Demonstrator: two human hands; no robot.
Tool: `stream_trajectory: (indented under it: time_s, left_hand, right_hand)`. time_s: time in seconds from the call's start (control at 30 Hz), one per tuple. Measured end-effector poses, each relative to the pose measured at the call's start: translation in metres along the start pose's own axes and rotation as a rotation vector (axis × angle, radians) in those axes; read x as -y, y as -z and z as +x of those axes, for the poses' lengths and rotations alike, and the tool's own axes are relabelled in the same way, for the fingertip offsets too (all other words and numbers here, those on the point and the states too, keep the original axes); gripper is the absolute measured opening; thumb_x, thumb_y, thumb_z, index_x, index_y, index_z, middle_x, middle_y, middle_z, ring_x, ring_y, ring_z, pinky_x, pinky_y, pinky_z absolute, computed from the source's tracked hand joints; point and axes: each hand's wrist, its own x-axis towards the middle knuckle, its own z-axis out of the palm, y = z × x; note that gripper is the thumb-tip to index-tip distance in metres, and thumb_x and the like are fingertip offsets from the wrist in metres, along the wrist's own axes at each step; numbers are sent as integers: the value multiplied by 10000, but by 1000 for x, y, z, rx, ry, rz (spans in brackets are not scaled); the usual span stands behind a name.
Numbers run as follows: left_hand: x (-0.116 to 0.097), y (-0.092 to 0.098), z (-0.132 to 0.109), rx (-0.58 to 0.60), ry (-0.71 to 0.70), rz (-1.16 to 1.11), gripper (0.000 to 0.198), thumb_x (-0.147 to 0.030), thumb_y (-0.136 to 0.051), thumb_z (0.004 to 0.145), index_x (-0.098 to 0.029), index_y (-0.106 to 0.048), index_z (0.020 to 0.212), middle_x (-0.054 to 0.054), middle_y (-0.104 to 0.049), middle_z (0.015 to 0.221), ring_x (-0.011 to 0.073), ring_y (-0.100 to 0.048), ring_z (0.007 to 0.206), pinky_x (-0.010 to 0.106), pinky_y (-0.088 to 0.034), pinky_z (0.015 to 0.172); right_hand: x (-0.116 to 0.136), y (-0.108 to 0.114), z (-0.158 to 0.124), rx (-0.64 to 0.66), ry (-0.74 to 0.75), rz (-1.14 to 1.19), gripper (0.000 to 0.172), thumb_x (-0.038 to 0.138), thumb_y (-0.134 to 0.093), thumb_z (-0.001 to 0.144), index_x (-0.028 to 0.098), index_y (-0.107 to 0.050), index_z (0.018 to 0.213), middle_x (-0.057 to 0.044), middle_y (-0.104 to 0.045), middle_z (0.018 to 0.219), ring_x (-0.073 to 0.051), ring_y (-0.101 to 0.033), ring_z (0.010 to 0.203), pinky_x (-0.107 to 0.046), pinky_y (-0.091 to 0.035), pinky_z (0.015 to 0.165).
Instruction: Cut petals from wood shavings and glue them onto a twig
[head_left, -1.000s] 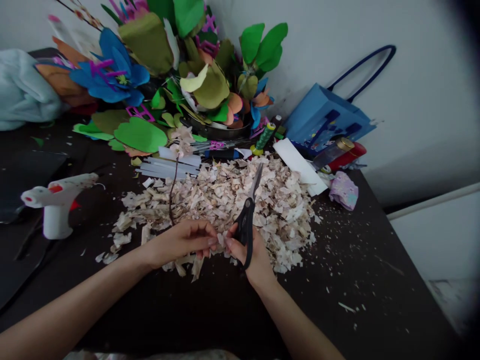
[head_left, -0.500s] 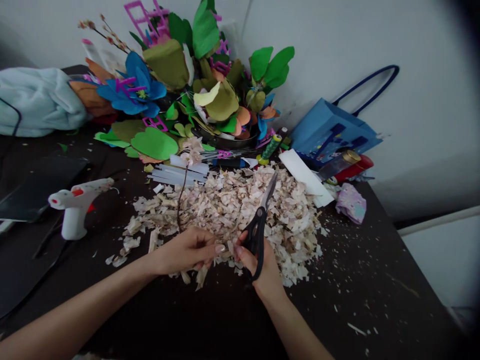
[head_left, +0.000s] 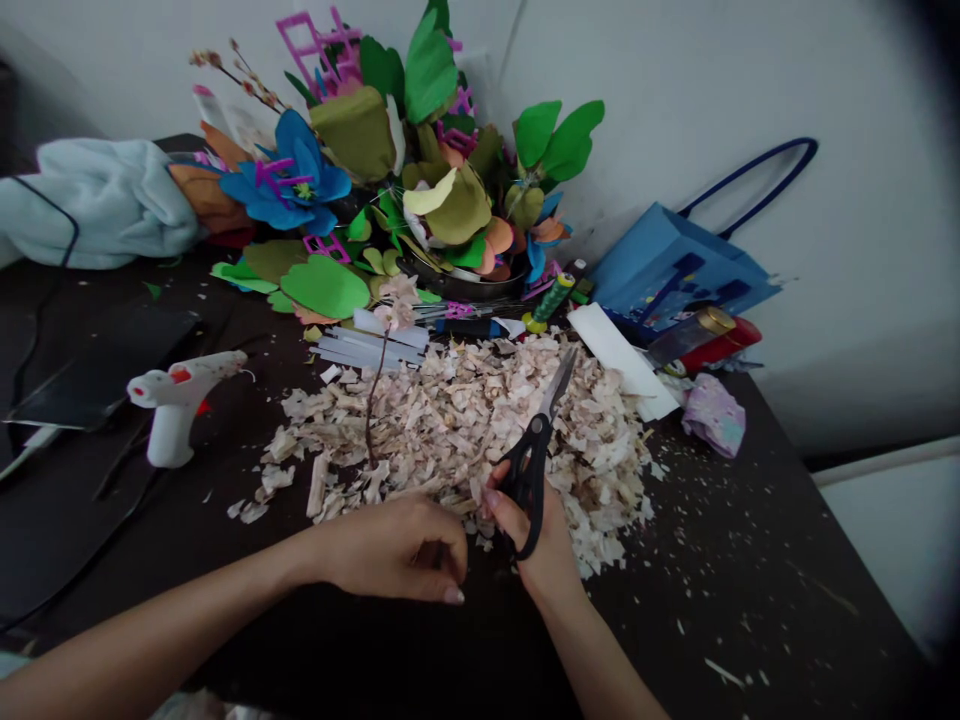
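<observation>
My right hand [head_left: 544, 530] has its fingers through the handles of black-handled scissors [head_left: 534, 450], whose blades point away over a heap of pale, petal-like scraps [head_left: 450, 390]. A small pale scrap shows at its thumb and forefinger; its exact kind is unclear. Near the front edge of the heap, my left hand [head_left: 405, 550] hovers with fingers loosely curled, a gap between thumb and forefinger, and nothing visible in it. A thin brown stem with a pale pink blossom [head_left: 396, 300] lies across the scraps.
A white glue gun [head_left: 176, 405] stands at left, its cord trailing forward. Glue sticks [head_left: 371, 345] lie behind the heap. Beyond are a cluster of coloured artificial flowers [head_left: 450, 200], a green thread spool [head_left: 551, 300], a white strip [head_left: 622, 360] and a blue bag [head_left: 675, 265].
My left hand has come away from my right hand and moved toward me, its pinch loosened. The right hand keeps the scissors in nearly the same pose. The whole view has shifted slightly.
</observation>
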Motion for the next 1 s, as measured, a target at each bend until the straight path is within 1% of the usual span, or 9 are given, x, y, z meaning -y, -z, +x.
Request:
stream_trajectory:
  time_s: [0.13, 0.27, 0.4, 0.53, 0.67, 0.8, 0.93, 1.0]
  left_hand:
    - [-1, -5, 0, 75, -33, -3, 136, -319, -692, 806, -187, -718, 824, 24, -681, 688, 132, -601, 592, 203, -423, 539]
    - [-2, -8, -2, 138, -25, -28, 154, -331, -688, 813, -182, -728, 808, 28, -674, 649, 140, -613, 572, 200, -421, 510]
    - [-3, -9, -2, 156, -22, -30, 98, -272, -696, 803, -181, -729, 820, 27, -682, 657, 144, -621, 579, 197, -427, 515]
    - [-5, -8, -1, 180, -28, -48, 71, -228, -674, 817, -177, -723, 814, 26, -678, 642, 140, -613, 569, 195, -427, 516]
    - [-5, -8, -1, 203, -43, -45, 95, -208, -642, 840, -176, -710, 784, 22, -665, 594, 141, -608, 559, 201, -435, 536]
    - [-3, -10, -1, 228, -55, -39, 99, -214, -639, 846, -182, -713, 789, 28, -681, 609, 145, -624, 576, 205, -447, 558]
    - [-1, -14, -2, 278, -20, -115, 74, -211, -656, 830, -168, -716, 827, 20, -677, 572, 141, -650, 575, 174, -459, 529]
    - [-2, -13, -4, 306, 27, -195, 75, -218, -664, 820, -158, -709, 820, 12, -661, 542, 128, -629, 525, 158, -452, 483]
  right_hand:
    - [3, -1, -2, -3, -26, 36, 231, 319, -716, 747, 208, -581, 897, 12, -612, 725, -144, -571, 581, -274, -487, 571]
    - [6, -3, -3, -22, -51, 50, 219, 296, -721, 732, 212, -577, 873, 19, -614, 711, -136, -554, 563, -265, -468, 553]
    - [6, -4, -3, -29, -30, 24, 208, 292, -718, 733, 207, -581, 865, 21, -606, 681, -135, -549, 564, -260, -463, 545]
    - [5, -3, -2, -21, -11, 11, 201, 304, -711, 750, 206, -579, 866, 20, -599, 696, -135, -550, 574, -256, -448, 545]
    - [4, -2, -2, -18, 5, 32, 205, 305, -713, 757, 203, -581, 875, 17, -600, 717, -132, -553, 586, -255, -444, 557]
    - [3, -1, -2, -18, -7, 22, 195, 295, -709, 760, 203, -581, 874, 20, -600, 707, -123, -548, 574, -241, -435, 537]
    - [5, -2, -2, -33, -14, 13, 192, 297, -704, 759, 202, -581, 871, 20, -602, 704, -119, -546, 568, -236, -436, 533]
    - [5, -1, -2, -39, -15, 4, 192, 296, -702, 755, 201, -582, 871, 19, -603, 711, -120, -548, 572, -237, -439, 535]
